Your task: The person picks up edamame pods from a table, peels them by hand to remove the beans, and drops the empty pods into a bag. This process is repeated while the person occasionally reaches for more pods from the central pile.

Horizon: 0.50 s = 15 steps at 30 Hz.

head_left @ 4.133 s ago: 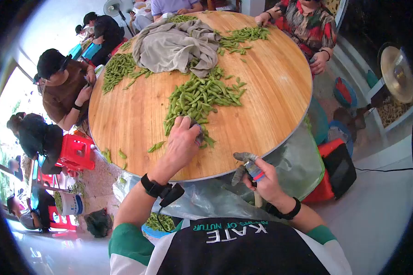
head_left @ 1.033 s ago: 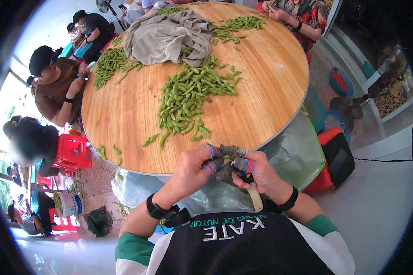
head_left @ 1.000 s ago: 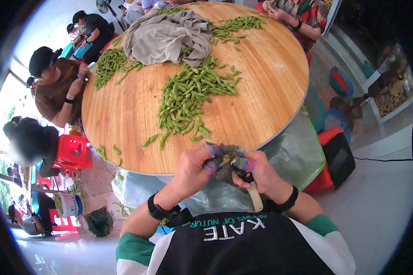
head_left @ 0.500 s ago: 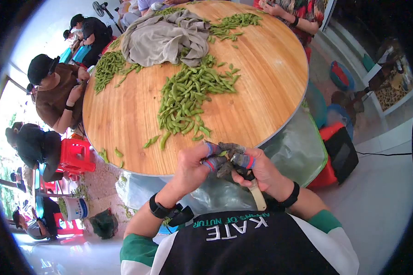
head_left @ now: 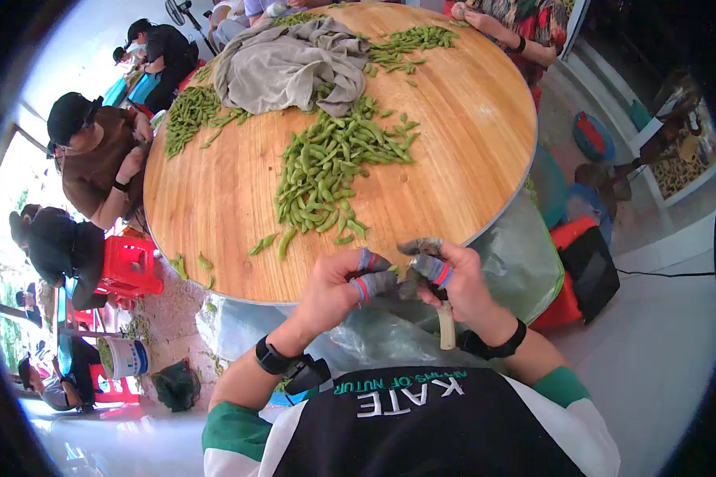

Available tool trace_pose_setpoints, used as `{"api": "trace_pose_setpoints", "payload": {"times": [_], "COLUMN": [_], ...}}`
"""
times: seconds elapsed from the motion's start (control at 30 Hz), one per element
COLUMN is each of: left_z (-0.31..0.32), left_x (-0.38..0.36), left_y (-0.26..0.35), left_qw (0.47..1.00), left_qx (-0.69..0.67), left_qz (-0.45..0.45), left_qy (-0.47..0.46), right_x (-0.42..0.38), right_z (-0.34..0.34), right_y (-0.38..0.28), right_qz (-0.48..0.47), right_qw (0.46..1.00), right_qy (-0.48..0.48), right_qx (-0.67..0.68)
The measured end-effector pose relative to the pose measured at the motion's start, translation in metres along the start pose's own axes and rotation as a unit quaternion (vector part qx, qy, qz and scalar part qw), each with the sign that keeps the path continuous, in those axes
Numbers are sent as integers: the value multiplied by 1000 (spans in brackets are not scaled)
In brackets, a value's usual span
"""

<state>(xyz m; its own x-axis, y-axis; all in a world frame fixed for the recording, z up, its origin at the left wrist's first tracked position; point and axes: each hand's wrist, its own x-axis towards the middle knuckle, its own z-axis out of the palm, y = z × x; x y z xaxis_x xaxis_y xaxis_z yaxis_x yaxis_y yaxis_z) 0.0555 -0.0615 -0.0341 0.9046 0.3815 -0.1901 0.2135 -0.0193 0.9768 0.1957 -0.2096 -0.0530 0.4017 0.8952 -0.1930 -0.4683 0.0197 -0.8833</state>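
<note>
Over the near edge of the round wooden table (head_left: 469, 159), my left hand (head_left: 338, 286) is closed, its thumb and forefinger pinching a green soybean pod (head_left: 394, 269). Only a bit of the pod shows. Grey finger cots with coloured bands cover those fingertips. Close by on the right, my right hand (head_left: 463, 282) grips what looks like a small knife (head_left: 446, 327); its pale handle sticks out below the palm, and the dark end by the fingers is partly hidden. A pile of soybean pods (head_left: 318, 175) lies on the table beyond my hands.
A grey cloth (head_left: 282, 67) covers part of the pods. More pods (head_left: 187, 119) lie at left. Clear plastic sheeting (head_left: 501, 270) hangs below the table edge. People sit around, one in brown (head_left: 95, 167) at left. A red stool (head_left: 131, 266) and white bucket (head_left: 126, 358) stand on the floor.
My hands have moved slightly apart, the right one shifting to the right with the knife. My right forefinger has lifted away from the left fingers.
</note>
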Motion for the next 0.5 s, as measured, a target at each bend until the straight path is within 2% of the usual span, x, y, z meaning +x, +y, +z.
{"api": "trace_pose_setpoints", "payload": {"times": [0.07,0.13,0.3,0.33,0.37,0.43,0.47,0.5], "left_z": [6,11,7,6,5,5,6,8], "left_x": [-3,-2,-2,-2,-3,-4,-5,-5], "left_y": [-4,-13,-14,-12,-11,-8,-9,-10], "left_qw": [1000,987,967,959,959,986,986,998], "left_qx": [-3,50,175,199,199,118,117,27], "left_qz": [17,139,184,200,200,121,121,56], "left_qy": [15,57,24,16,16,-8,-7,-7], "right_x": [0,-1,-5,-4,-3,-3,-2,-3], "right_z": [-1,-1,0,1,2,-1,-2,-1], "right_y": [3,3,5,9,11,9,8,5], "right_qz": [-17,-6,-27,-76,-125,-116,-108,-108], "right_qw": [1000,1000,988,987,983,980,976,976], "right_qy": [25,3,-33,-37,-41,-48,-54,-54], "right_qx": [9,-30,-146,-136,-127,-154,-181,-181]}}
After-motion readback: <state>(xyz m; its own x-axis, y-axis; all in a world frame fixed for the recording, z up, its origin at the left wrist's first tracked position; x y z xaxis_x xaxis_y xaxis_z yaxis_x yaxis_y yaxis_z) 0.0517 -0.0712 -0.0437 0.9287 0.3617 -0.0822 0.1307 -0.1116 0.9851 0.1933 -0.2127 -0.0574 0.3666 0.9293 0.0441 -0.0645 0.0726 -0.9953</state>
